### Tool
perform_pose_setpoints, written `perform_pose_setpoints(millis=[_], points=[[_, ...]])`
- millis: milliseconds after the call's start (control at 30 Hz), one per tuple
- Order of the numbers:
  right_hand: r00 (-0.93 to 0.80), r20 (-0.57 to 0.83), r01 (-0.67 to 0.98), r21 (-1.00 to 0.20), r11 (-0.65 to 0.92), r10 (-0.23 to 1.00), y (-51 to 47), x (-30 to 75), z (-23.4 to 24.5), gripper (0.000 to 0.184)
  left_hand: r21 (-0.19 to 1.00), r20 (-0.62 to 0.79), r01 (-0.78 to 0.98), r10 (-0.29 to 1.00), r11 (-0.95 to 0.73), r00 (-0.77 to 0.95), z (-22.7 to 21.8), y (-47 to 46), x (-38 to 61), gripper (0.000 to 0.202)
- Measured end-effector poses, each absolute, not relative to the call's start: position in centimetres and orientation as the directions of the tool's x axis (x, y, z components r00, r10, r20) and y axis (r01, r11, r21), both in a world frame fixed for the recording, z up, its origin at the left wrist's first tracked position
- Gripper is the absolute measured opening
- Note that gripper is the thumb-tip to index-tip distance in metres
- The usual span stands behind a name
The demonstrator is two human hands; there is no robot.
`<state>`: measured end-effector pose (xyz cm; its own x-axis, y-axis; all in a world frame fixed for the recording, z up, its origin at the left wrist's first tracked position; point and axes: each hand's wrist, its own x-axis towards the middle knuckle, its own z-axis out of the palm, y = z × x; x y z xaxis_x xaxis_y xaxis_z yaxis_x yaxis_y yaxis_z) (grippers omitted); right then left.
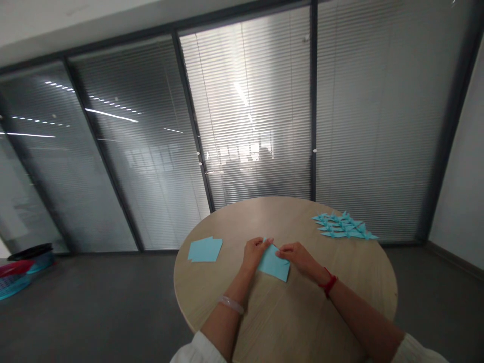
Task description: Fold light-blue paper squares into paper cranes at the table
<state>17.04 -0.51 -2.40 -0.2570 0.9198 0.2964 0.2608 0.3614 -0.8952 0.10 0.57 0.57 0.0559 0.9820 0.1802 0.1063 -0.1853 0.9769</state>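
Two hands at work now: the left hand (257, 253) and right hand (298, 257) pinch the top edge of a blue paper sheet (273, 265), flat on a round table (372, 267). Blue paper squares (204, 249) sit left, paper cranes (343, 226) far right!

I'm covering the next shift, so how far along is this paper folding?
Done: a cluster of folded blue paper cranes lies at the far right of the round wooden table. In hand: the left hand and right hand hold one blue sheet. Left: a small stack of flat blue paper squares, count unclear.
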Motion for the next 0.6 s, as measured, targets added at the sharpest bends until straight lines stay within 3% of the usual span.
perform_pose_setpoints(millis=[133, 433, 600], points=[[-0.266, 0.3, 0.247, -0.897, 0.366, 0.916, -0.4, 17.01, -2.65, 0.038, 0.932, 0.24, 0.26, 0.967, -0.253, 0.083, 0.37, 0.64, 0.1, 0.04], [-0.28, 0.286, 0.28, -0.889, 0.363, 0.916, -0.44, 17.12, -2.46, 0.037, 0.896, 0.324, 0.299, 0.944, -0.329, 0.069, -0.26, 1.1, 0.09, 0.044], [-0.248, 0.29, 0.282, -0.891, 0.355, 0.924, -0.01, 17.14, -2.98, 0.039, 0.911, 0.253, 0.292, 0.953, -0.292, 0.164, -0.46, 1.2, -0.08, 0.044]])
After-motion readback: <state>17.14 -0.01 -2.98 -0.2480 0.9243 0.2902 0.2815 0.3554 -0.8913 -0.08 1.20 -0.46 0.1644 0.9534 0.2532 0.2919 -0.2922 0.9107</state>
